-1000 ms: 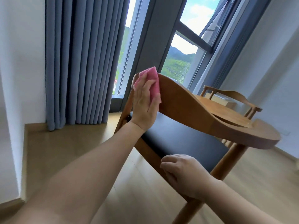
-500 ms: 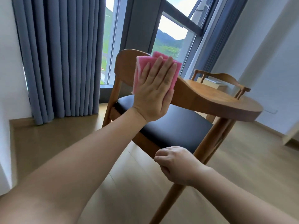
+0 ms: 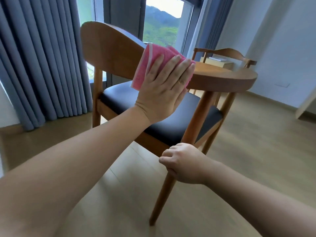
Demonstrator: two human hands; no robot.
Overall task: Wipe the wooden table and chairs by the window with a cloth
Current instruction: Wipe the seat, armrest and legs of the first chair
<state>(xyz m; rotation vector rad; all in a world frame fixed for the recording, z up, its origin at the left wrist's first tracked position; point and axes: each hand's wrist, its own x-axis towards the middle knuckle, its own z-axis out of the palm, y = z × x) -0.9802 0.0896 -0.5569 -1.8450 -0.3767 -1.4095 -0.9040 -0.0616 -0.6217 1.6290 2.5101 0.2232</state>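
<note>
A wooden chair (image 3: 109,48) with a curved back rail and a black seat (image 3: 119,94) stands in front of me. My left hand (image 3: 164,89) lies flat on a folded pink cloth (image 3: 147,65) and presses it against the inner side of the rail, where the rail bends toward the right armrest (image 3: 222,79). My right hand (image 3: 184,165) is closed around the chair's front leg (image 3: 162,199), low and below the seat. A second wooden chair (image 3: 227,53) stands behind, at the right. In front of that chair, a light wooden table top (image 3: 217,63) shows in part.
Grey-blue curtains (image 3: 42,65) hang at the left, down to the floor. The tall window (image 3: 160,28) is straight behind the chair. A white wall (image 3: 282,48) runs along the right, and a pale furniture edge (image 3: 306,106) juts in at the far right. The floor is light wood.
My left hand has slid the cloth to the right along the back rail, from its left end toward the armrest. My right hand stays low at the front leg.
</note>
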